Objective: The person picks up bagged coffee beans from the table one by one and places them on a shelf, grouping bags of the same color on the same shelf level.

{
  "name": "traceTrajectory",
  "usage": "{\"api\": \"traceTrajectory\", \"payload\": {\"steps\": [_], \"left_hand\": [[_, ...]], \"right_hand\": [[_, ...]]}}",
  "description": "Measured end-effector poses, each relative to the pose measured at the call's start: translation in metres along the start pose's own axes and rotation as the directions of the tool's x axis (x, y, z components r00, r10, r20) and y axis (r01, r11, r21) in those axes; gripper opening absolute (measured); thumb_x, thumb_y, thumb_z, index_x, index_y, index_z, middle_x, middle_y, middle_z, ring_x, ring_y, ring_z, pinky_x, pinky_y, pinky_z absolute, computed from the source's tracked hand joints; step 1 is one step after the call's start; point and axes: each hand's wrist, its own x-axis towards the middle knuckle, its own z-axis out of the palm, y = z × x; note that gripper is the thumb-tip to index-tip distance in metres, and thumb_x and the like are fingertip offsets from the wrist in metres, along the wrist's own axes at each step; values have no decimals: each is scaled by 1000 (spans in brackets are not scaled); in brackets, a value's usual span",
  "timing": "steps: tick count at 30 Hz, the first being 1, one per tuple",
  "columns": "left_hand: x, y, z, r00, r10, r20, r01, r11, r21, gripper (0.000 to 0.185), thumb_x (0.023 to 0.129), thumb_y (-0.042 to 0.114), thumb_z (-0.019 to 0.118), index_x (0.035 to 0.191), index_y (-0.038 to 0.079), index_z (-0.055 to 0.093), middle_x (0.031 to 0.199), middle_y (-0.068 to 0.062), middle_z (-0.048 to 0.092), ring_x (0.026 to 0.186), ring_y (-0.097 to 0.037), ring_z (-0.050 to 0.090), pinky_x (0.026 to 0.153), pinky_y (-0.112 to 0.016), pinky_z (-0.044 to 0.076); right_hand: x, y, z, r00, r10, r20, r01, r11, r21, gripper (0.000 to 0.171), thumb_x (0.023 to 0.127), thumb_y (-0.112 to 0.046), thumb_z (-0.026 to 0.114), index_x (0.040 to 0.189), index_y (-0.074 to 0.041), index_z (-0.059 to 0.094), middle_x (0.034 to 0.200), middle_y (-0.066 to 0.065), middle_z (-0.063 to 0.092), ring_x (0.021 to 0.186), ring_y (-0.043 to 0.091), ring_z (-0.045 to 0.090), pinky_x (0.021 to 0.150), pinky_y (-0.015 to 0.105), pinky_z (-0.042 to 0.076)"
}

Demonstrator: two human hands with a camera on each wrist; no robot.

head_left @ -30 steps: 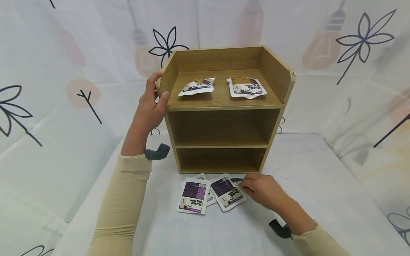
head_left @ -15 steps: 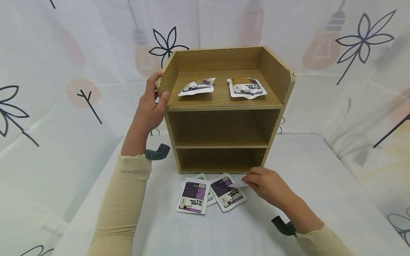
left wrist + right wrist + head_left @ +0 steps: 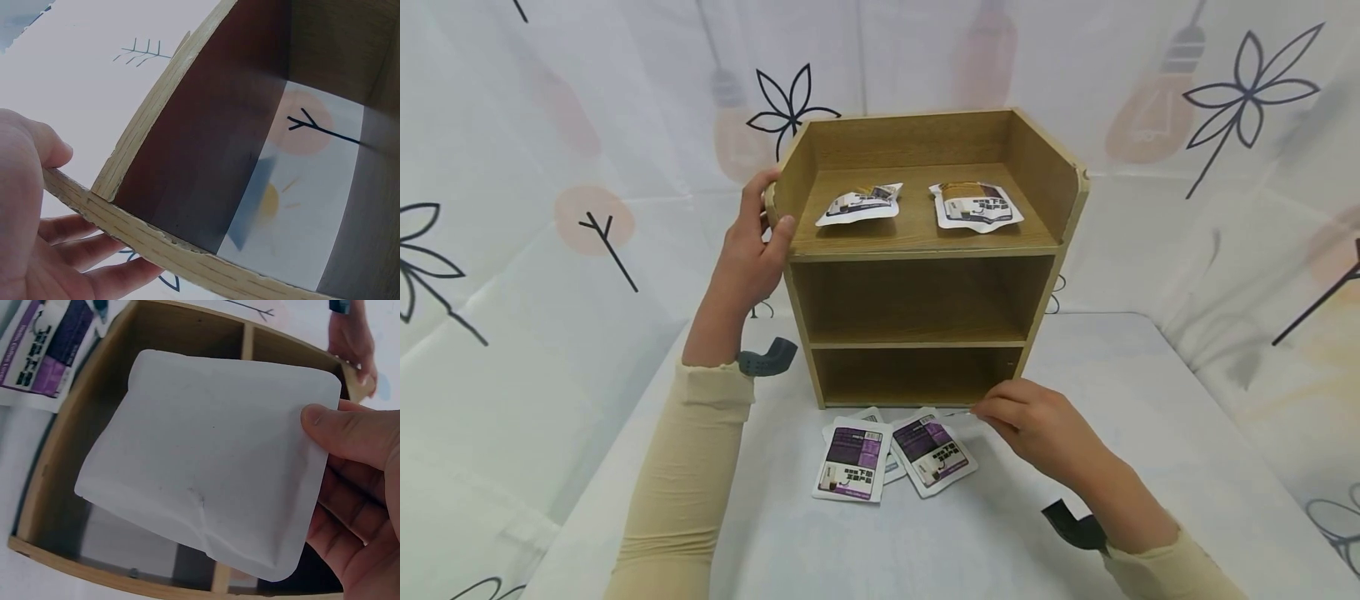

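My left hand (image 3: pixel 751 250) grips the upper left side panel of a small wooden shelf (image 3: pixel 925 252); in the left wrist view the thumb (image 3: pixel 53 147) lies on one side of the board and the fingers on the other. In front of the shelf's lower right corner, my right hand (image 3: pixel 1045 429) pinches a flat pouch by its edge. The right wrist view shows that pouch (image 3: pixel 212 462) with its plain white face, thumb on top; from the head it appears nearly edge-on. Beneath it on the table lies a purple-and-white printed pouch (image 3: pixel 934 454).
Another purple-and-white pouch (image 3: pixel 852 460) lies to the left, overlapping a third one (image 3: pixel 893 468). Two pouches rest on the shelf's top tier, one left (image 3: pixel 863 205) and one right (image 3: pixel 977 208). A patterned white curtain (image 3: pixel 925 58) hangs behind the white table (image 3: pixel 820 550).
My right hand has lifted the pouch off the pile and drawn it up and slightly right, turning it edge-on to the head view. The left hand has stayed on the shelf.
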Motion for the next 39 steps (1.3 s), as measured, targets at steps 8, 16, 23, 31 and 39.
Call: {"api": "traceTrajectory", "payload": {"steps": [8, 16, 23, 31, 39], "left_hand": [[0, 1, 0, 1000, 3, -2, -3, 1000, 4, 51, 100, 36, 37, 144, 49, 13, 154, -5, 32, 140, -27, 38, 103, -55, 43], [0, 1, 1, 1000, 7, -3, -7, 1000, 6, 51, 100, 36, 38, 144, 49, 13, 154, -6, 32, 140, -27, 39, 102, -55, 44], [0, 0, 0, 1000, 9, -7, -9, 1000, 10, 51, 100, 38, 37, 144, 49, 13, 153, -7, 33, 139, -28, 40, 101, -55, 44], [0, -1, 1, 1000, 15, -7, -14, 1000, 9, 51, 100, 39, 36, 144, 48, 13, 153, -7, 33, 139, -28, 41, 102, -54, 44], [0, -1, 1, 1000, 15, -6, -15, 1000, 7, 51, 100, 39, 36, 144, 49, 13, 153, -8, 34, 139, -28, 41, 102, -54, 44]], "right_hand": [[11, -1, -16, 993, -62, -103, 63, 998, 10, 35, 57, 2, 87, 87, -11, 76, 83, -3, 67, 74, 13, 64, 65, 25, 56], [18, 4, -30, 985, -74, -154, 79, 996, 32, 7, 87, -9, 70, 90, -6, 76, 85, 3, 68, 76, 17, 65, 65, 30, 56], [30, 5, -41, 942, -137, -308, 137, 990, -20, 44, 102, -31, 45, 87, -5, 76, 82, 4, 69, 73, 17, 66, 63, 29, 55], [41, 7, -45, 910, -138, -390, 139, 990, -26, 42, 100, -32, 51, 84, -4, 76, 79, 5, 69, 70, 18, 65, 61, 28, 54], [49, 11, -49, 911, -90, -402, 75, 996, -55, 41, 99, -32, 52, 87, -2, 77, 80, 9, 70, 73, 22, 65, 63, 33, 54]]}}
